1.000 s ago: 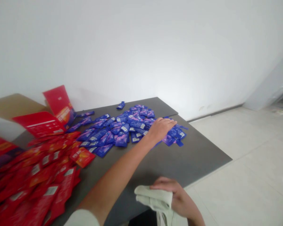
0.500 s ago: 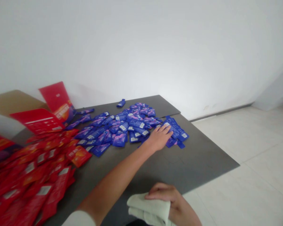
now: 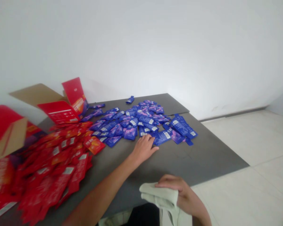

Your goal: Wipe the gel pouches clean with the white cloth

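Note:
My left hand [image 3: 143,147] rests at the near edge of a heap of blue sachets [image 3: 130,133], thumb apart from the fingers. Its fingertips touch the left end of one blue sachet [image 3: 162,137] lying flat; whether they press on it is hard to tell. Close to my body, my right hand [image 3: 179,188] is closed on a folded pale green cloth [image 3: 159,193], fingers on top of it. More blue sachets [image 3: 182,127] overlap at the right of the heap. A large pile of red sachets [image 3: 61,169] spreads to the left of my left arm.
Two open red cartons, one at the back [image 3: 56,110] and one at the left edge [image 3: 2,175], stand by the red pile with flaps up. The grey table [image 3: 198,157] meets a white wall [image 3: 155,47] behind. Pale floor tiles [image 3: 273,138] lie at right.
My left hand has drawn back leftward from the right-hand blue sachets to the heap's near edge. My right hand still holds the cloth. The view has shifted left, showing more of the cartons.

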A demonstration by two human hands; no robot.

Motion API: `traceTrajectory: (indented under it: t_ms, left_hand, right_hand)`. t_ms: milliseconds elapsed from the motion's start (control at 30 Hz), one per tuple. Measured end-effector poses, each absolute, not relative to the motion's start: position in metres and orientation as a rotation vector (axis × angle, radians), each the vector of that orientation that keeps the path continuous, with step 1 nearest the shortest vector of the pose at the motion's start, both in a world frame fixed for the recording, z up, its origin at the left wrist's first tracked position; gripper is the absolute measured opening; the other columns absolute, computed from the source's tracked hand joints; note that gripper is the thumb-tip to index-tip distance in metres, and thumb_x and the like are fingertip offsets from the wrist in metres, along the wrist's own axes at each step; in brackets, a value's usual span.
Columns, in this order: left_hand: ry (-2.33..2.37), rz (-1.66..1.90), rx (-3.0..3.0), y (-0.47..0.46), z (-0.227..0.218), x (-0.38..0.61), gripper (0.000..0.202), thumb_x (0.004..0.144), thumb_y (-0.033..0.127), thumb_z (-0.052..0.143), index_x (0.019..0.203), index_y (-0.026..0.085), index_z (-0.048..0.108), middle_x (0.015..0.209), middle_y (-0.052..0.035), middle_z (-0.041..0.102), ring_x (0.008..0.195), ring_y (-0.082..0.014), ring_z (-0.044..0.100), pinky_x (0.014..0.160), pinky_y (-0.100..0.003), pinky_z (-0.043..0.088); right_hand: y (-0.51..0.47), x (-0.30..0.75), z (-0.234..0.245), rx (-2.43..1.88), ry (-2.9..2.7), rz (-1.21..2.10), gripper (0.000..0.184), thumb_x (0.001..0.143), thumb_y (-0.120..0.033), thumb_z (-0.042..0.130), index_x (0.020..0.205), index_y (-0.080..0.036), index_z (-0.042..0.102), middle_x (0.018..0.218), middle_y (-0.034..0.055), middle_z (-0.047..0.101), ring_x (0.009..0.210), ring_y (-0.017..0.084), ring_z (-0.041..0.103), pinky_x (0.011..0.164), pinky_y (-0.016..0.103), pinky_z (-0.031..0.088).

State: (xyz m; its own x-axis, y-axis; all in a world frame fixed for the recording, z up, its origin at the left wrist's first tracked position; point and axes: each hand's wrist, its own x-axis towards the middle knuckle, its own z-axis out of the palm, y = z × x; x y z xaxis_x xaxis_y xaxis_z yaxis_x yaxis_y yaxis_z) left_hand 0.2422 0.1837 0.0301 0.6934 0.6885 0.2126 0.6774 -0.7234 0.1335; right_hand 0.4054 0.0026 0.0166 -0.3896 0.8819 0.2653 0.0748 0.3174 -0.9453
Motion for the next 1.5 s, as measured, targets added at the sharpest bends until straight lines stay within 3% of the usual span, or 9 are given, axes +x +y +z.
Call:
traceTrajectory:
  t_ms: [233, 500, 700, 800, 1067, 1167, 1267, 1400, 1500]
  left_hand:
    - [1.178, 0.418, 2.842, 0.195, 0.033, 0.283, 0.064, 0.084, 0.061, 0.076, 0.128, 0.016, 0.065, 0.132, -0.0144, 0.060, 0.123, -0.0322, 0.055, 0.103, -0.042, 0.045]
    - [1.217, 0.193, 2.747, 0.206, 0.036, 0.306, 0.050, 0.084, 0.057, 0.079, 0.108, 0.014, 0.069, 0.104, -0.0132, 0.072, 0.106, -0.0317, 0.065, 0.095, -0.041, 0.044]
    - [1.285, 0.107, 2.720, 0.202, 0.043, 0.302, 0.059, 0.084, 0.059, 0.077, 0.117, 0.012, 0.067, 0.127, -0.0208, 0.064, 0.122, -0.0352, 0.058, 0.097, -0.040, 0.043]
    - [1.238, 0.045, 2.725, 0.206, 0.047, 0.306, 0.057, 0.084, 0.060, 0.078, 0.115, 0.013, 0.070, 0.124, -0.0188, 0.067, 0.118, -0.0327, 0.061, 0.099, -0.039, 0.043]
    - [1.228, -0.081, 2.612, 0.227, 0.069, 0.326, 0.071, 0.054, 0.053, 0.099, 0.109, 0.015, 0.074, 0.114, -0.0158, 0.075, 0.108, -0.0341, 0.068, 0.099, -0.042, 0.046]
    - [1.233, -0.042, 2.599, 0.224, 0.073, 0.323, 0.080, 0.045, 0.050, 0.102, 0.110, 0.012, 0.075, 0.122, -0.0205, 0.071, 0.115, -0.0380, 0.065, 0.098, -0.043, 0.049]
    - [1.200, 0.047, 2.617, 0.211, 0.073, 0.316, 0.062, 0.061, 0.046, 0.097, 0.107, 0.011, 0.076, 0.127, -0.0225, 0.067, 0.122, -0.0385, 0.061, 0.096, -0.041, 0.051]
    - [1.114, 0.133, 2.617, 0.184, 0.073, 0.293, 0.025, 0.092, 0.040, 0.073, 0.104, 0.018, 0.076, 0.111, -0.0133, 0.075, 0.105, -0.0290, 0.071, 0.081, -0.034, 0.055]
    - [1.126, 0.210, 2.604, 0.160, 0.075, 0.256, 0.023, 0.102, 0.039, 0.059, 0.105, 0.021, 0.073, 0.102, -0.0100, 0.076, 0.096, -0.0263, 0.074, 0.075, -0.031, 0.054]
  right_hand:
    - [0.000, 0.403, 0.021, -0.919, -1.693, 1.194, 0.028, 0.100, -0.037, 0.064, 0.121, -0.026, 0.079, 0.100, 0.0109, 0.073, 0.088, 0.021, 0.070, 0.077, 0.030, 0.051]
    - [0.002, 0.407, 0.013, -0.926, -1.711, 1.184, 0.028, 0.098, -0.035, 0.068, 0.124, -0.035, 0.077, 0.097, 0.0073, 0.071, 0.085, 0.018, 0.068, 0.074, 0.029, 0.049]
    - [0.003, 0.407, 0.015, -0.999, -1.774, 1.159, 0.026, 0.098, -0.037, 0.066, 0.120, -0.032, 0.079, 0.094, 0.0077, 0.071, 0.082, 0.020, 0.068, 0.074, 0.030, 0.052]
    - [0.003, 0.409, 0.013, -0.976, -1.806, 1.097, 0.027, 0.098, -0.037, 0.065, 0.121, -0.031, 0.078, 0.093, 0.0079, 0.071, 0.080, 0.020, 0.068, 0.073, 0.030, 0.054]
    - [0.015, 0.418, 0.005, -0.750, -1.901, 0.986, 0.040, 0.094, -0.049, 0.068, 0.130, -0.033, 0.073, 0.093, 0.0085, 0.073, 0.077, 0.021, 0.072, 0.067, 0.027, 0.056]
    - [0.014, 0.418, 0.006, -0.794, -1.890, 0.998, 0.035, 0.093, -0.045, 0.069, 0.125, -0.033, 0.075, 0.092, 0.0079, 0.073, 0.078, 0.021, 0.072, 0.067, 0.026, 0.056]
    - [0.009, 0.414, 0.010, -0.954, -1.870, 1.015, 0.025, 0.093, -0.040, 0.069, 0.112, -0.029, 0.080, 0.087, 0.0078, 0.072, 0.075, 0.021, 0.070, 0.066, 0.026, 0.055]
    - [0.004, 0.410, 0.019, -1.086, -1.838, 1.058, 0.022, 0.093, -0.042, 0.069, 0.100, -0.025, 0.081, 0.085, 0.0079, 0.070, 0.073, 0.021, 0.068, 0.065, 0.029, 0.054]
    - [0.003, 0.408, 0.026, -1.070, -1.838, 1.072, 0.025, 0.094, -0.043, 0.068, 0.102, -0.024, 0.082, 0.082, 0.0078, 0.068, 0.072, 0.021, 0.067, 0.064, 0.029, 0.053]
